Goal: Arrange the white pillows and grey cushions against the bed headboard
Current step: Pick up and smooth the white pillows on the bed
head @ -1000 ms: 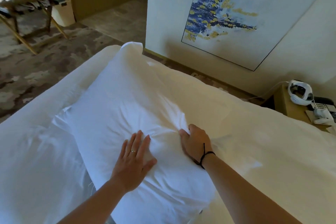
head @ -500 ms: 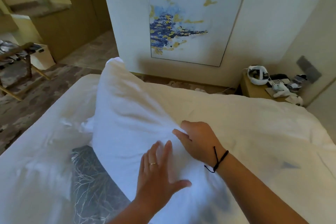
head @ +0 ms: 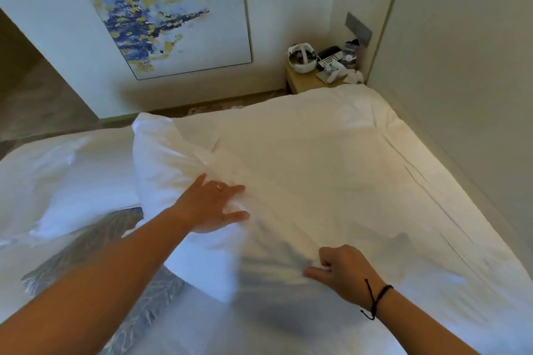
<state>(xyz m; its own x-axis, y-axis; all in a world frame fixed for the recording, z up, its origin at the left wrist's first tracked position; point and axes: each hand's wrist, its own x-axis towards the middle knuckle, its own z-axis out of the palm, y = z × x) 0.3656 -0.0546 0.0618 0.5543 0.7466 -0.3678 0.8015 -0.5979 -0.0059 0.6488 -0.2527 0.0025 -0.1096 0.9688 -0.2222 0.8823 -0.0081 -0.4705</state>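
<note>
A large white pillow (head: 173, 158) is tilted up off the bed in the middle of the view. My left hand (head: 213, 204) presses into its face, fingers digging into the creased fabric. My right hand (head: 343, 274) pinches the pillow's lower right edge. A grey patterned cushion (head: 95, 274) lies flat beneath the pillow's left edge, partly hidden by my left arm. A second white pillow (head: 57, 181) lies further left. The beige headboard panel (head: 461, 95) rises along the right side of the bed.
The white bed cover (head: 360, 153) stretches from the pillow to the headboard. A wooden bedside table (head: 302, 85) with a headset, a phone and small items stands in the far corner. A blue and gold painting (head: 161, 17) hangs on the far wall.
The pillow has been lifted off the grey cushion and swung right toward the headboard. My right hand moved down to its lower edge. The view turned right.
</note>
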